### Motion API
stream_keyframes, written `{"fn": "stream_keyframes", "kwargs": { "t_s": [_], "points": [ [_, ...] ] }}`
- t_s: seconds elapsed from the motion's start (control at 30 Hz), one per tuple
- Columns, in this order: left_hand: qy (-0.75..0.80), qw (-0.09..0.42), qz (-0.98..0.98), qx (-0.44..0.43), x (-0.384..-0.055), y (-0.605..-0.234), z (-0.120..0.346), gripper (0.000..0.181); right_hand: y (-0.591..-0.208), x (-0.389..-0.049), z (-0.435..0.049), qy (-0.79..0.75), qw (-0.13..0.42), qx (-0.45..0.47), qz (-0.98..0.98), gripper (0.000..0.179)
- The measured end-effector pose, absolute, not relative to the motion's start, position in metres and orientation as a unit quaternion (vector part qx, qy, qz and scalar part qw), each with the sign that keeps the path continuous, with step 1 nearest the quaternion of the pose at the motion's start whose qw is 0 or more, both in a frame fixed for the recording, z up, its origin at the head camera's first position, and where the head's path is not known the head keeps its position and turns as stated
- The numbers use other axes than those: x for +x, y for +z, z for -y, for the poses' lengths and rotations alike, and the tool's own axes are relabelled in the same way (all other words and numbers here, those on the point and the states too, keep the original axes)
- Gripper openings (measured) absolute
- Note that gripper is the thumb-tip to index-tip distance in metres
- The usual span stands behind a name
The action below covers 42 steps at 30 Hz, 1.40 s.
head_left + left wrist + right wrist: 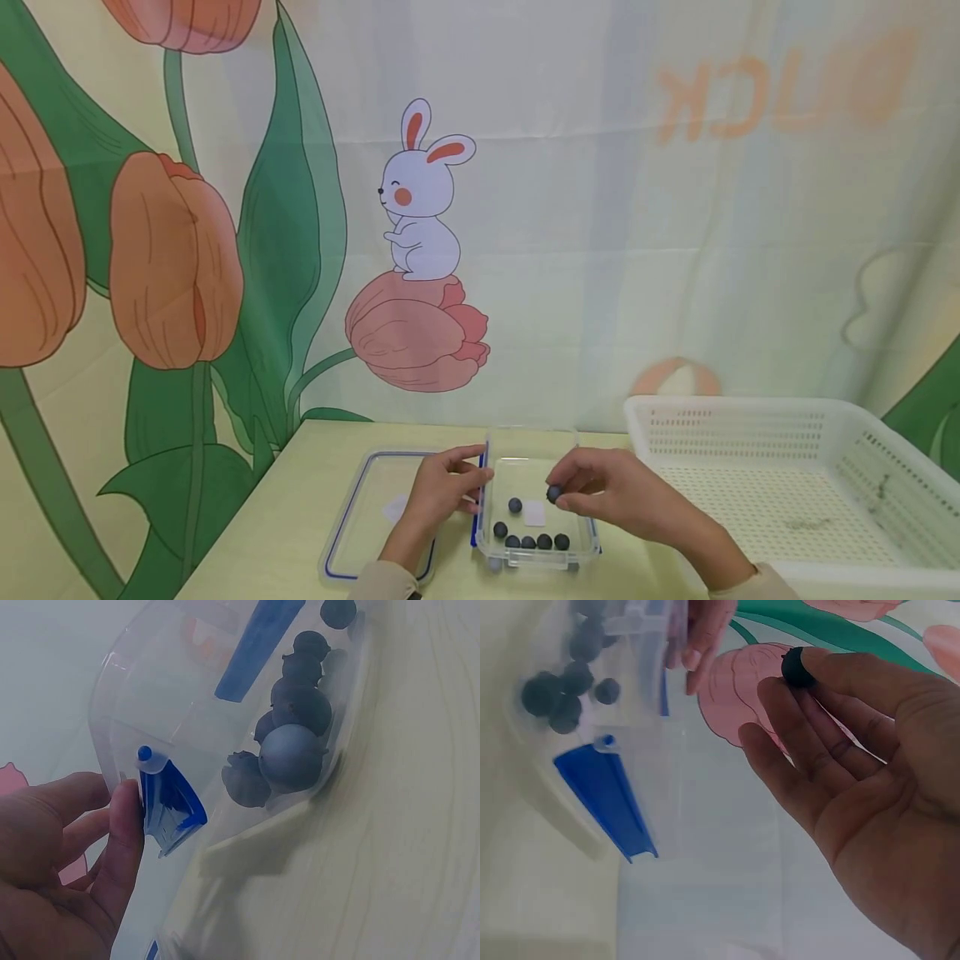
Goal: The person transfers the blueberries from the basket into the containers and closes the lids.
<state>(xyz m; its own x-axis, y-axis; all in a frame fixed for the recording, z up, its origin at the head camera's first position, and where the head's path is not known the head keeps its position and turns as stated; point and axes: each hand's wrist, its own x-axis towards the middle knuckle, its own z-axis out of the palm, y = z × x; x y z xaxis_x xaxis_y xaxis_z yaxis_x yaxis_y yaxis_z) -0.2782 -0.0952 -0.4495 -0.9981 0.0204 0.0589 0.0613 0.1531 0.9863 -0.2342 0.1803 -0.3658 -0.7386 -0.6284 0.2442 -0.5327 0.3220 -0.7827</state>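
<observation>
A clear plastic box (pixel 491 500) with blue side clips stands on the table, several blueberries (pixel 544 542) lying mostly along its near side. At the box's left wall, my left hand (pixel 438 492) grips the upper edge between thumb and fingers, beside a blue clip (pixel 171 802). Over the right part of the box, my right hand (pixel 626 493) pinches one dark blueberry (pixel 798 667) between thumb and index finger. Its other fingers are loosely bent. A small white square (pixel 534 513) shows at the box's bottom.
Left of the box lies a clear lid (pixel 337 533) with a blue seal, partly behind my left forearm. A large white perforated basket (pixel 750 406) stands on the right. Behind the table (pixel 255 533) hangs a printed curtain (pixel 555 250).
</observation>
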Motion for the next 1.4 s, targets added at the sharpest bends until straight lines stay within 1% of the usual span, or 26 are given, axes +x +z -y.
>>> {"fn": "stream_keyframes", "kwargs": {
  "t_s": [0.27, 0.43, 0.53, 0.9, 1.13, 1.27, 1.4],
  "points": [
    [-0.650, 0.017, 0.759, -0.029, -0.278, -0.450, 0.096, 0.048, -0.388, -0.234, -0.170, -0.462, 0.109, -0.341, -0.811, 0.014],
    [-0.646, 0.017, 0.763, -0.023, -0.278, -0.449, 0.094, 0.047, -0.397, -0.233, -0.166, -0.461, 0.122, -0.343, -0.809, 0.016],
    [-0.643, 0.017, 0.766, -0.017, -0.277, -0.449, 0.093, 0.048, -0.400, -0.232, -0.165, -0.459, 0.119, -0.346, -0.809, 0.017],
    [-0.646, 0.018, 0.763, -0.018, -0.278, -0.447, 0.097, 0.047, -0.402, -0.231, -0.163, -0.450, 0.112, -0.356, -0.811, 0.015],
    [-0.650, 0.034, 0.758, -0.033, -0.275, -0.436, 0.104, 0.047, -0.398, -0.230, -0.155, -0.464, 0.086, -0.356, -0.807, 0.011],
    [-0.646, 0.033, 0.761, -0.045, -0.271, -0.429, 0.107, 0.044, -0.395, -0.229, -0.144, -0.482, 0.075, -0.348, -0.801, 0.009],
    [-0.625, 0.031, 0.779, -0.044, -0.269, -0.422, 0.114, 0.045, -0.392, -0.230, -0.131, -0.486, 0.059, -0.336, -0.804, 0.011]
  ]
}}
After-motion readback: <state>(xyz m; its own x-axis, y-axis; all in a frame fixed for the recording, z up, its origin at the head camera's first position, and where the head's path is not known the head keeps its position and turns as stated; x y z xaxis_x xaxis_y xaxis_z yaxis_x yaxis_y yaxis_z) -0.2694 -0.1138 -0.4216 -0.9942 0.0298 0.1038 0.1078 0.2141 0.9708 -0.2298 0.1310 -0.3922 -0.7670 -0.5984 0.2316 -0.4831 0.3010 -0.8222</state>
